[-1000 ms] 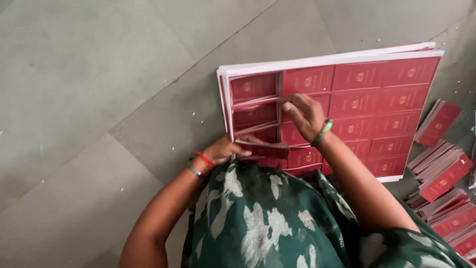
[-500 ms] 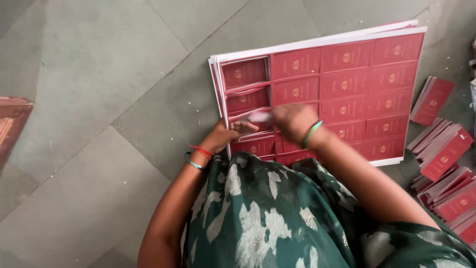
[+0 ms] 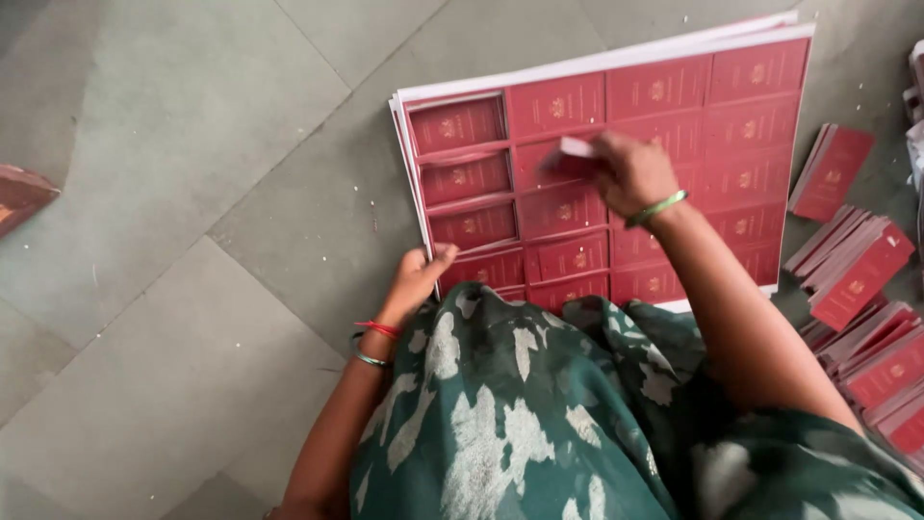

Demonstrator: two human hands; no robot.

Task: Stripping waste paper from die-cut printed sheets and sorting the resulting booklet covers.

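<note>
A stack of large printed sheets (image 3: 731,116) lies on the floor, each sheet a grid of red rectangular labels with gold emblems. My right hand (image 3: 630,171) is over the middle of the top sheet, shut on a red label piece (image 3: 570,154) lifted off the sheet; the piece is blurred. My left hand (image 3: 416,281) rests on the sheet's near left edge, thumb pressing on it. The left column of labels (image 3: 460,178) looks cut loose and slightly raised. My green patterned garment covers the sheet's near edge.
Piles of separated red labels (image 3: 857,274) lie fanned on the floor at the right. A single pile (image 3: 830,171) sits just right of the sheets. A red object (image 3: 21,193) pokes in at the left edge. Grey stone floor tiles (image 3: 173,125) lie to the left.
My right hand has moved up from the sheet's near rows to its middle, now holding a label piece. My left hand stays at the near left edge. The view shifted.
</note>
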